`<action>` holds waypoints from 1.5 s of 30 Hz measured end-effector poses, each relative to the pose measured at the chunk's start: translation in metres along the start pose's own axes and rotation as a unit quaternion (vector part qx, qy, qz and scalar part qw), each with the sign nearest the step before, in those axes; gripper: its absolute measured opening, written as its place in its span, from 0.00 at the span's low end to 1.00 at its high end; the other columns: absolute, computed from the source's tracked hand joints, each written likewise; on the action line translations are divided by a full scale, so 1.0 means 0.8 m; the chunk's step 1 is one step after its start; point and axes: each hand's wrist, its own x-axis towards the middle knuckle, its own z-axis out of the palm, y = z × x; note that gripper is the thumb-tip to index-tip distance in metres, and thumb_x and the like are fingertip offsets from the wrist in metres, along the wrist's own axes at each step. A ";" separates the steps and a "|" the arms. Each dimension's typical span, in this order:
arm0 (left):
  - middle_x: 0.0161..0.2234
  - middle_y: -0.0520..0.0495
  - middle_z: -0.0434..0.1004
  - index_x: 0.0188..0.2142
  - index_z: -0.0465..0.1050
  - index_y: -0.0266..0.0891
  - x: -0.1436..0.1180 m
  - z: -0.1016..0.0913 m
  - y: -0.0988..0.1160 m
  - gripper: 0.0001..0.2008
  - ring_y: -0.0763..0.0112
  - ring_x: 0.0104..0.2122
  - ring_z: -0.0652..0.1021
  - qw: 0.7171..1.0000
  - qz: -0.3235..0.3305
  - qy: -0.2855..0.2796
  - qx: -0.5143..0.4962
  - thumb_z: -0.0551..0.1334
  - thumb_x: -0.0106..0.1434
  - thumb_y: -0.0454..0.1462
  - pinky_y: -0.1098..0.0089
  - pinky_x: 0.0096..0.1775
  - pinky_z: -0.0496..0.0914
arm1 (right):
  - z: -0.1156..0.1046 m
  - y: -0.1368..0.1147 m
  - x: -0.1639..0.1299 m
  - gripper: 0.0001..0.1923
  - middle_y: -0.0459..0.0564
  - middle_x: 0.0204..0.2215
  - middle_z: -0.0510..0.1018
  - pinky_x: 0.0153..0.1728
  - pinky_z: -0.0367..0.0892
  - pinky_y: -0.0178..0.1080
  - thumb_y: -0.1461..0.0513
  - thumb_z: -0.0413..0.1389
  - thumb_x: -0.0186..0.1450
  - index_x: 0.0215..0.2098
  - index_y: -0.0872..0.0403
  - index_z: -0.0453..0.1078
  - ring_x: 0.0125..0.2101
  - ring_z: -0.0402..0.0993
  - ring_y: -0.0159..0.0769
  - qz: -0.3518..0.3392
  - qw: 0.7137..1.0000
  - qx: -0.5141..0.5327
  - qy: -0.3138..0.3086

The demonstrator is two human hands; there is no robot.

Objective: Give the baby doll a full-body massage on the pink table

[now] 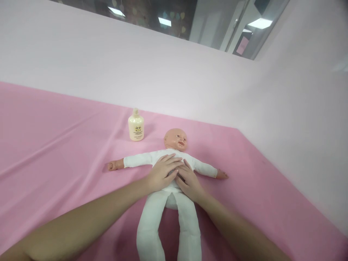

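A baby doll (171, 200) with a white cloth body lies on its back, arms stretched out to both sides and head away from me. Flat on its chest rests my left hand (163, 172), fingers extended toward the right. My right hand (189, 180) lies on the chest beside it, with its fingers pointing up and left. The fingertips of the two hands meet or overlap near the middle of the chest. Neither hand grips anything. Part of the doll's torso is hidden under them.
A cream pump bottle (136, 127) stands beyond the doll's outstretched arm, left of its head. Pink cloth (67, 145) with several creases covers the surface below. White walls (108, 61) rise behind and to the right, with a window (212, 25) at the top.
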 end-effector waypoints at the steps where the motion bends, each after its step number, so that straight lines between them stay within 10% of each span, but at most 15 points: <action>1: 0.67 0.45 0.73 0.66 0.71 0.43 0.000 0.000 0.000 0.22 0.52 0.71 0.66 1.000 0.001 0.000 0.000 0.53 0.76 0.39 0.42 0.70 0.61 | 0.000 0.000 0.000 0.15 0.51 0.55 0.82 0.75 0.36 0.68 0.65 0.49 0.75 0.53 0.48 0.75 0.61 0.74 0.42 0.000 1.000 -0.001 0.001; 45: 0.67 0.46 0.74 0.67 0.71 0.47 0.000 0.000 -0.001 0.23 0.52 0.71 0.66 1.000 0.001 0.004 -0.001 0.53 0.76 0.38 0.42 0.70 0.61 | 0.002 0.001 0.000 0.15 0.50 0.55 0.82 0.76 0.38 0.66 0.65 0.50 0.75 0.53 0.47 0.75 0.61 0.75 0.41 0.003 1.000 -0.001 0.006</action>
